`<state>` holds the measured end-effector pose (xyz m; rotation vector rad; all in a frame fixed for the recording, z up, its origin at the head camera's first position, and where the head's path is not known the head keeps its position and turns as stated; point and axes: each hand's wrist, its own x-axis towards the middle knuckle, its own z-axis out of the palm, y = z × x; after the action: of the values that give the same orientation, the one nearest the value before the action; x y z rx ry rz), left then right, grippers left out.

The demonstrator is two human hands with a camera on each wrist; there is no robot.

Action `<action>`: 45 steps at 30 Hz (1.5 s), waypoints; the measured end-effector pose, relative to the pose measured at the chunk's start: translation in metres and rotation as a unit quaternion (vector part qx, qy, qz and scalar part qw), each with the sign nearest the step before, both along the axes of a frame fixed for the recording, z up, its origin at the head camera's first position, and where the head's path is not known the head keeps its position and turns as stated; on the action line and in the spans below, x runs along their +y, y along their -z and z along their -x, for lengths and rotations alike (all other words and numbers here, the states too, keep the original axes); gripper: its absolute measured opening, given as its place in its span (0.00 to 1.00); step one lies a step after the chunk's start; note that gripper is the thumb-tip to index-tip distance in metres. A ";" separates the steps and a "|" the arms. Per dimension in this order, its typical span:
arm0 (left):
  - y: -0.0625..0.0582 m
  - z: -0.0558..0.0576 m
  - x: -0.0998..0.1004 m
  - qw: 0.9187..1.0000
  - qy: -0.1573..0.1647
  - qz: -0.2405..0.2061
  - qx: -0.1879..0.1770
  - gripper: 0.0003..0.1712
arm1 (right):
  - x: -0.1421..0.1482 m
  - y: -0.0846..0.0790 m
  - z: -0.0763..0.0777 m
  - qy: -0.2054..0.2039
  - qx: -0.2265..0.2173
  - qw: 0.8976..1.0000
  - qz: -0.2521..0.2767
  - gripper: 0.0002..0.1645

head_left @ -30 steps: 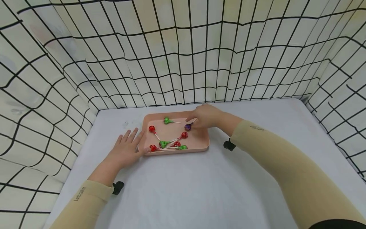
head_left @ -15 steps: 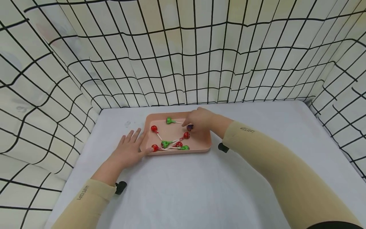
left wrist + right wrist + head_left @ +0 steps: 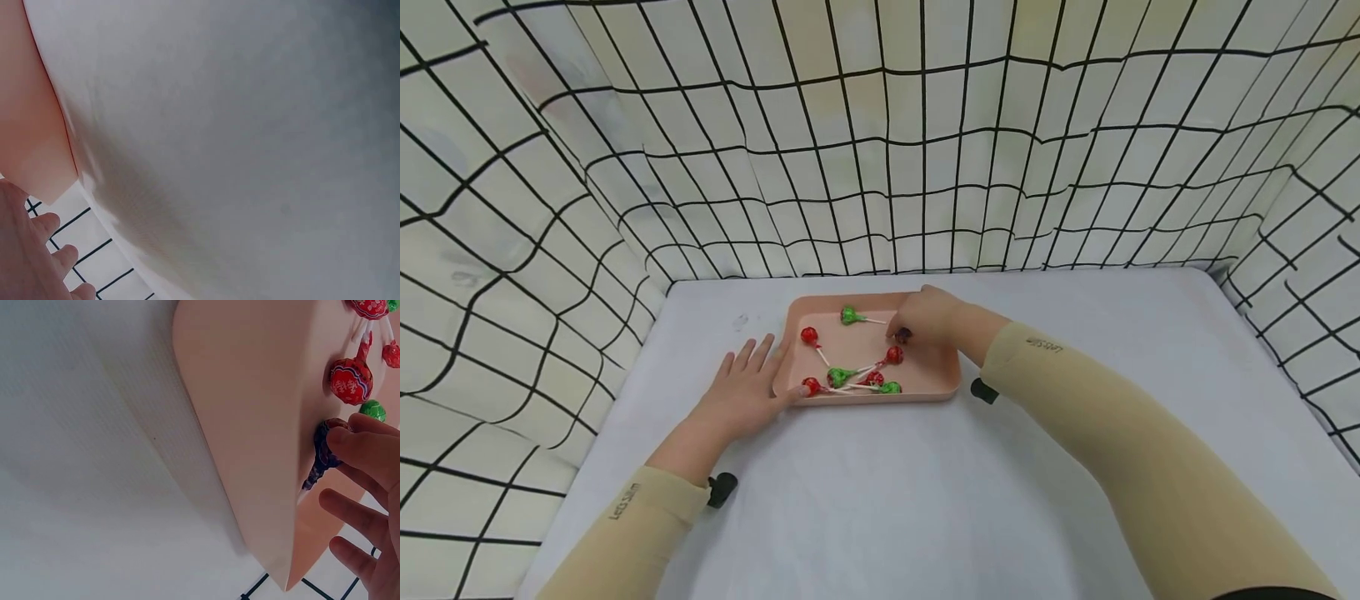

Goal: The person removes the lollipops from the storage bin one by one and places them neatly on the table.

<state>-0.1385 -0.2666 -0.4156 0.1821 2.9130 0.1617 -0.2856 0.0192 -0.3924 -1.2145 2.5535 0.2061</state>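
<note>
A shallow pink tray (image 3: 925,375) holds several wrapped lollipops. My right hand (image 3: 928,317) reaches over the tray's right side. In the right wrist view its thumb and forefinger pinch the wrapped head of a purple lollipop (image 3: 323,453), whose stick is mostly hidden; the other fingers are loosely bent. My left hand (image 3: 747,396) lies at the tray's left edge with fingers spread and the thumb over the near-left corner. Close to the purple lollipop is a red lollipop (image 3: 894,355). A green lollipop (image 3: 848,316) lies near the tray's back.
Another red lollipop (image 3: 808,335) lies at the tray's left, and several red and green ones cross near its front wall. The tray stands on a white-covered table (image 3: 880,492). Black wire grid panels (image 3: 895,167) border the table at the back and both sides.
My right hand has come down onto the purple lollipop, now covering its stick and pinching its head. My left hand keeps its place on the tray. The head view has shifted slightly.
</note>
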 end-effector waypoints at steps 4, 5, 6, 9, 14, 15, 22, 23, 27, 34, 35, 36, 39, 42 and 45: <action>-0.002 0.001 0.001 1.000 0.000 0.002 -0.003 0.55 | 0.001 -0.002 -0.002 -0.010 0.011 1.000 0.003 0.17; -0.002 0.001 0.001 1.000 0.000 0.003 -0.004 0.55 | 0.001 -0.002 -0.002 -0.013 0.014 1.000 0.003 0.16; -0.002 0.001 0.001 1.000 0.001 0.004 -0.006 0.55 | 0.001 -0.002 -0.003 -0.016 0.015 1.000 0.004 0.16; -0.003 0.000 0.001 1.000 0.004 0.008 -0.007 0.55 | 0.000 -0.002 -0.004 -0.020 0.021 1.000 0.008 0.15; 0.000 0.001 0.000 1.000 0.008 0.008 -0.001 0.55 | 0.000 -0.003 -0.001 -0.009 0.025 1.000 0.012 0.15; 0.001 0.001 -0.001 1.000 0.008 0.007 0.001 0.56 | 0.001 -0.004 0.000 -0.007 0.025 1.000 0.011 0.15; 0.001 0.002 -0.001 1.000 0.007 0.006 0.004 0.57 | 0.004 -0.018 0.000 -0.004 0.024 1.000 0.018 0.17; 0.001 0.002 -0.001 1.000 0.007 0.005 0.003 0.57 | 0.005 -0.019 0.000 0.000 0.021 1.000 0.021 0.18; 0.000 0.002 -0.001 1.000 0.007 0.006 -0.001 0.56 | 0.010 -0.024 0.001 0.021 0.000 0.999 0.044 0.18; -0.001 0.002 0.000 1.000 0.010 0.005 0.000 0.57 | 0.020 -0.033 0.004 0.062 -0.023 0.993 0.096 0.20; -0.002 0.002 -0.001 1.000 0.010 0.005 0.000 0.57 | 0.022 -0.035 0.004 0.069 -0.025 0.992 0.102 0.20; -0.002 0.003 -0.001 1.000 0.009 0.005 0.000 0.57 | 0.023 -0.037 0.004 0.076 -0.028 0.991 0.108 0.20; -0.001 0.003 0.000 1.000 0.007 0.002 -0.002 0.57 | 0.028 -0.042 0.003 0.100 -0.041 0.986 0.125 0.21; -0.001 0.003 0.000 1.000 0.008 0.000 -0.004 0.56 | 0.036 -0.046 0.002 0.121 -0.050 0.982 0.134 0.21; -0.001 0.003 0.000 1.000 0.006 0.002 -0.003 0.56 | 0.044 -0.049 0.001 0.135 -0.055 0.978 0.146 0.18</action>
<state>-0.1411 -0.2663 -0.4142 0.1980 2.9058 0.1549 -0.2867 0.0629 -0.3431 -0.9213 2.6787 -0.2979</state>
